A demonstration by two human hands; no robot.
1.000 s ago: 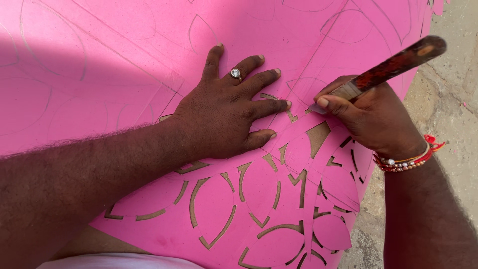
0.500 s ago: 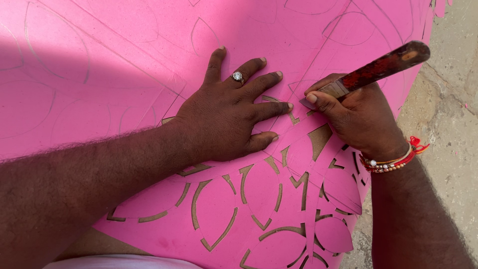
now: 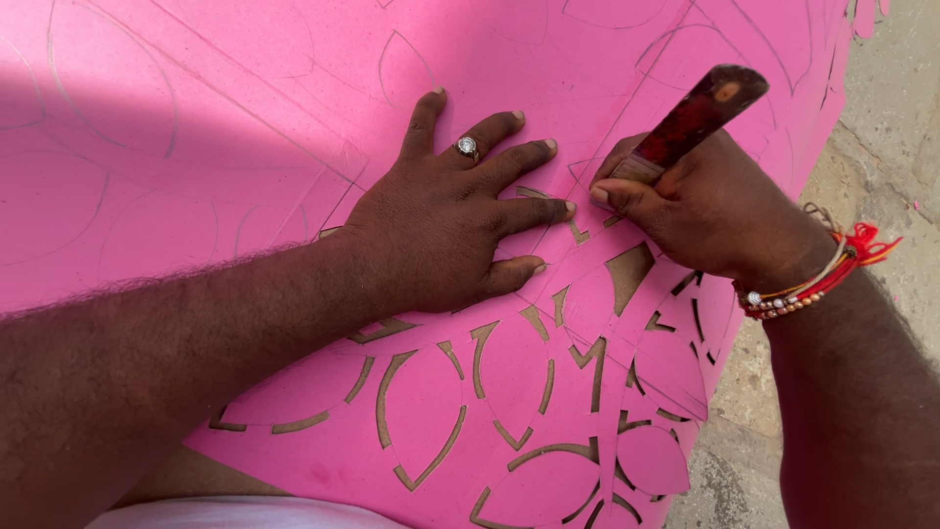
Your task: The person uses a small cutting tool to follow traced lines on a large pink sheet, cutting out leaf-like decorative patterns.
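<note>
Two bare hands worked on a large pink sheet (image 3: 245,147) that filled most of the view from above. The left hand (image 3: 441,230) lay flat on the sheet, palm down, fingers spread apart, a ring (image 3: 467,147) on one finger. Just beside its fingertips, the right hand (image 3: 700,211) had its fingers clamped around a cutting tool with a dark red handle (image 3: 700,113), the handle tilted up and away, its tip hidden at the sheet. Leaf-shaped slots (image 3: 421,421) were cut through the sheet nearer the person. Red and beaded bracelets (image 3: 818,279) circled the right wrist. Stone ground (image 3: 881,147) showed at the right.
</note>
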